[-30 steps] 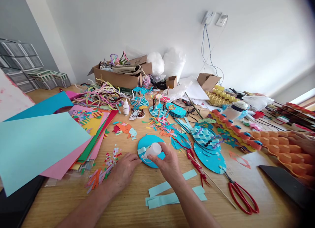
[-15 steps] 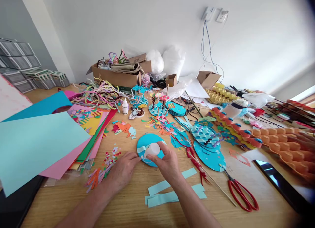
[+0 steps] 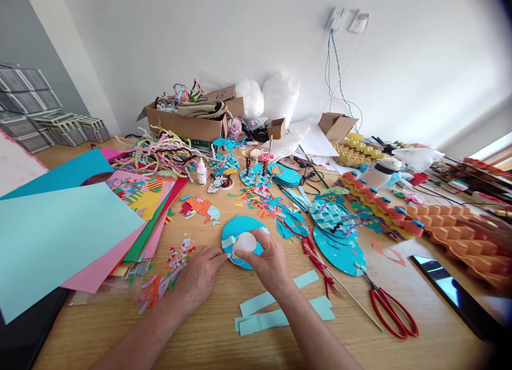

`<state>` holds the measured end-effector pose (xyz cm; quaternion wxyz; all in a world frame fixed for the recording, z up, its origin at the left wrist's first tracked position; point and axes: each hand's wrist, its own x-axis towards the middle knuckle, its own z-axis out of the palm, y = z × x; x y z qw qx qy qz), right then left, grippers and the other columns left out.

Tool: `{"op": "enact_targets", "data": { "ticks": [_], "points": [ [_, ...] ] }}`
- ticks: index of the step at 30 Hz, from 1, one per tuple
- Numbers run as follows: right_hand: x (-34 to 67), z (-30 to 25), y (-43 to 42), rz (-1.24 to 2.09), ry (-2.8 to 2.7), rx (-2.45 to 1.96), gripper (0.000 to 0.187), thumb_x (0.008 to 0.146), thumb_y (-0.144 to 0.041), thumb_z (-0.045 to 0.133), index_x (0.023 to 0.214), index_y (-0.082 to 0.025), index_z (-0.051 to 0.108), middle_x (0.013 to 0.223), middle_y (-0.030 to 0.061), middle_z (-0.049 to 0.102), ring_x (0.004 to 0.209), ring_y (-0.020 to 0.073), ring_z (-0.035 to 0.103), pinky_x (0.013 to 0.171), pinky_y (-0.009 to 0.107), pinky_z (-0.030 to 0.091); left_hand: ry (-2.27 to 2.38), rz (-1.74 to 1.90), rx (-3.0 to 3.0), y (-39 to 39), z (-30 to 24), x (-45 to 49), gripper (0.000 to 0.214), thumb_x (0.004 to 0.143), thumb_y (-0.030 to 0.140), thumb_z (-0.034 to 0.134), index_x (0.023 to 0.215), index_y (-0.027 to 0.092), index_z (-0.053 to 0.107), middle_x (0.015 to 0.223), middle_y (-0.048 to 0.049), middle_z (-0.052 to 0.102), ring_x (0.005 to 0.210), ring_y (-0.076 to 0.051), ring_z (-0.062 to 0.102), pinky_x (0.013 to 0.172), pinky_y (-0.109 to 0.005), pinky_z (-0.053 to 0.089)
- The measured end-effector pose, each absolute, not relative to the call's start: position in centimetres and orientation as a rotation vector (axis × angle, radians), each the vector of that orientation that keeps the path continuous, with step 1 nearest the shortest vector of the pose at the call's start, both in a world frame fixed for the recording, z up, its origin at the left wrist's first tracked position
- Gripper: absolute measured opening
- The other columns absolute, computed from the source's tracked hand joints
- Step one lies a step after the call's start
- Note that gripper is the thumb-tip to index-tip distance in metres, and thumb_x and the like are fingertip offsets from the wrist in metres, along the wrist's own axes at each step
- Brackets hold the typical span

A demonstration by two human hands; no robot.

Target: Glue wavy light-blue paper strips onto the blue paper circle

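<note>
My right hand [image 3: 269, 258] is wrapped round a white glue bottle [image 3: 247, 243], its round base turned up towards me. The bottle is tipped over a blue paper disc [image 3: 240, 223], and its nozzle is hidden. A curved white line of glue shows on the disc's near left part. One pale blue strip [image 3: 229, 242] crosses the disc and passes behind the bottle. At the disc's near left edge, my left hand [image 3: 204, 271] has its fingers closed, with the fingertips on the rim. Several loose pale blue paper strips [image 3: 264, 323] lie by my right forearm.
Red-handled scissors [image 3: 394, 311], a thin stick [image 3: 352, 292] and a phone [image 3: 448, 295] lie to the right. Coloured paper sheets [image 3: 68, 242] cover the left. Paper scraps [image 3: 180, 263] lie beside my left hand. Another person's hand [image 3: 486, 228] is over an orange egg tray [image 3: 444, 231].
The glue bottle and my right hand have shifted very slightly left over the disc. My left hand stays at the disc's edge. The whole view has moved a little.
</note>
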<state>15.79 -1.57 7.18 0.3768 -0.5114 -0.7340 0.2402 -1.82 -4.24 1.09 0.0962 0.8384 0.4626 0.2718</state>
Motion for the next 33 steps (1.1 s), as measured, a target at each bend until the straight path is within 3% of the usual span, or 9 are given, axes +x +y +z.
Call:
{"op": "enact_targets", "data": {
  "ticks": [9,21,33],
  "points": [
    [15.79,6.78,-1.34,0.602,-1.876,-1.247,0.019,0.072,-0.035,0.063,0.063,-0.021,0.054,0.063,-0.0024,0.060,0.060,0.0131,0.052,0.055,0.022,0.037,1.392,0.765,2.516,-4.13,1.14,-1.73,0.051,0.069,-0.007,0.033,0.103,0.018,0.063,0.093,-0.0061,0.064,0.087,-0.020,0.057,0.078,-0.035,0.050],
    [15.80,6.42,-1.29,0.609,-1.871,-1.220,0.027,0.074,-0.043,0.058,0.061,-0.021,0.050,0.060,-0.0024,0.056,0.060,0.0134,0.050,0.055,0.023,0.037,1.377,0.747,2.517,-3.98,1.03,-1.58,0.042,0.079,0.000,0.035,0.103,0.020,0.062,0.095,-0.0052,0.064,0.087,-0.020,0.056,0.077,-0.035,0.049],
    [15.82,6.75,-1.34,0.591,-1.852,-1.223,0.025,0.074,-0.043,0.058,0.063,-0.020,0.055,0.063,-0.0014,0.060,0.059,0.0130,0.051,0.056,0.023,0.038,1.372,0.794,2.495,-3.80,0.45,-1.72,0.049,0.074,-0.003,0.035,0.107,0.022,0.061,0.096,-0.0042,0.063,0.089,-0.019,0.056,0.078,-0.035,0.050]
  ]
}}
